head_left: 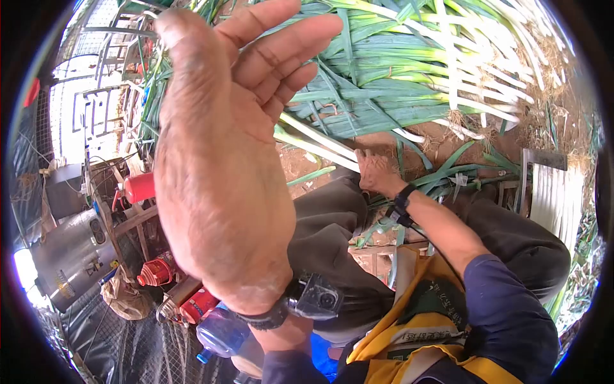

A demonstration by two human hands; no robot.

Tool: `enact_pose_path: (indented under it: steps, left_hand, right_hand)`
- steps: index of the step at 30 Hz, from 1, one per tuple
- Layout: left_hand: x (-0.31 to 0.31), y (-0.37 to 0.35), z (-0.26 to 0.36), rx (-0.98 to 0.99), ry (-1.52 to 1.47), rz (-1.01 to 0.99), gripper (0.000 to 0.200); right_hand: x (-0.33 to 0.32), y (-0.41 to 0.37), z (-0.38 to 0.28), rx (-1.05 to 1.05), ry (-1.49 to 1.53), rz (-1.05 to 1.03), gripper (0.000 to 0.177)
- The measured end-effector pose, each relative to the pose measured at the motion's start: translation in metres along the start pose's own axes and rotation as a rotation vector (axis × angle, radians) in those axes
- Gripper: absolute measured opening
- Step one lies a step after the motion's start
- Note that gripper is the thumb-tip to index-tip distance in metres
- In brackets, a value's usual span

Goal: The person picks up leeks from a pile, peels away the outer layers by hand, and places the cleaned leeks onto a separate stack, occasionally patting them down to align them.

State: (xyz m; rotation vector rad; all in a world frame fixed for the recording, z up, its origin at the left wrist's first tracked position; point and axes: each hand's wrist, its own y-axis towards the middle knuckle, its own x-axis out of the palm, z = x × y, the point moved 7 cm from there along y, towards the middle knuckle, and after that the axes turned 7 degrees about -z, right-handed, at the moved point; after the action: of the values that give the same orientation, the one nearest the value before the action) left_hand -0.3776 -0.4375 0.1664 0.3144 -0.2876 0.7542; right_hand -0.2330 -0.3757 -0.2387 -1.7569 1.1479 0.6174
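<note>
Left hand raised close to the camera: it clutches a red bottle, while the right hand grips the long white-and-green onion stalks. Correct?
No. In the head view the left hand is open and holds nothing; the right hand does grip the long white-and-green onion stalks.

Surfaces: mostly matt, organic.
Scallions (pixel 396 70) showing waxy smooth leaves, glossy white stalks; soil (pixel 384 142) looking rough, crumbly; tank (pixel 70 256) gleaming as brushed metal; trousers (pixel 326 224) reading as matt cloth.
</note>
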Motion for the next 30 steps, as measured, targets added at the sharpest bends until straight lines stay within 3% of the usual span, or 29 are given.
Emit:
enact_pose_path:
  steps: [1,4,7,9,11,13,14,19,21,24,26,27,29,30]
  left_hand:
    - [0.001,0.000,0.001,-0.003,0.035,0.000,0.073]
    - [0.014,-0.005,0.001,-0.097,0.358,0.422,0.069]
    - [0.026,-0.001,0.002,-0.133,0.573,0.334,0.059]
    - [0.039,-0.002,-0.006,-0.120,0.639,0.269,0.048]
    - [0.066,0.009,-0.015,-0.115,1.041,-0.054,0.057]
    - [0.103,0.009,-0.038,0.051,1.175,-0.251,0.074]
    - [0.118,0.009,-0.057,0.088,1.333,-0.255,0.088]
    - [0.188,0.020,-0.110,0.147,0.932,-0.281,0.054]
    - [0.208,0.027,-0.110,0.150,0.713,-0.280,0.039]
    - [0.210,0.041,-0.094,0.097,0.438,-0.273,0.019]
    - [0.211,0.043,-0.058,0.140,0.215,-0.272,0.022]
    - [0.206,0.047,-0.045,0.178,0.068,-0.285,0.025]
    - [0.205,0.042,-0.019,0.159,-0.162,-0.373,0.033]
    - [0.200,0.040,-0.015,0.137,-0.199,-0.417,0.041]
  right_hand:
    - [-0.025,-0.003,-0.006,-0.047,0.015,-0.060,0.068]
    - [-0.133,-0.022,-0.018,-0.143,-0.044,-0.187,0.061]
    - [-0.237,-0.062,-0.016,-0.086,-0.168,-0.299,0.060]
    - [-0.313,-0.108,-0.013,-0.191,-0.184,-0.190,0.065]
    - [-0.388,-0.170,-0.028,-0.245,-0.352,0.012,0.052]
    - [-0.440,-0.233,-0.033,-0.419,-0.505,0.182,0.060]
    - [-0.465,-0.263,-0.040,-0.485,-0.575,0.242,0.064]
    - [-0.543,-0.360,-0.087,-0.459,-0.523,-0.001,0.078]
    - [-0.567,-0.366,-0.108,-0.464,-0.376,-0.261,0.091]
    - [-0.567,-0.387,-0.078,-0.557,-0.189,0.961,0.091]
    - [-0.543,-0.401,-0.031,-0.358,-0.005,1.319,0.079]
    - [-0.512,-0.401,0.001,-0.206,0.160,1.219,0.071]
    - [-0.430,-0.355,0.027,-0.209,0.199,1.085,0.068]
    - [-0.386,-0.329,0.027,-0.076,0.433,0.807,0.077]
